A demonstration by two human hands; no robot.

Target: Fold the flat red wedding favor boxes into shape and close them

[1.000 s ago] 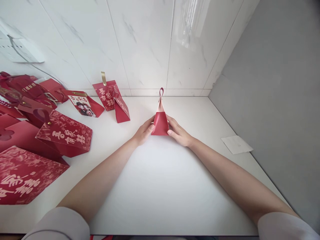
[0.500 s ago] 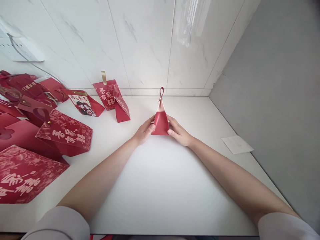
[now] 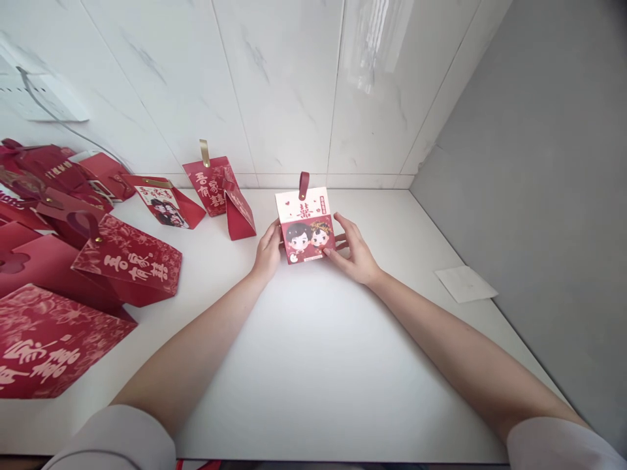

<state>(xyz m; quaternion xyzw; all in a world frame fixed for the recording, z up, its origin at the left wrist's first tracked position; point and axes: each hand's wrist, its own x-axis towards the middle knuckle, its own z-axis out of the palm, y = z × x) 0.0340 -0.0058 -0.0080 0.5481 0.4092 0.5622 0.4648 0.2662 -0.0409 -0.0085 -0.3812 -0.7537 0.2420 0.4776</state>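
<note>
White bench [image 3: 313,365] at frame centre: the gift box [image 3: 304,225], edge-on a moment ago, now faces the camera, gripped between left hand [image 3: 268,251] and right hand [image 3: 353,251].

Gift box [image 3: 304,224]: small, paper, standing upright on the white surface [image 3: 313,352], broad printed face toward the camera. Upper part pale pink with red characters and small hearts; lower part red with a cartoon couple. Dark red loop handle [image 3: 303,185] sticks up from the top edge. Sits mid-surface, near the back wall.
</note>
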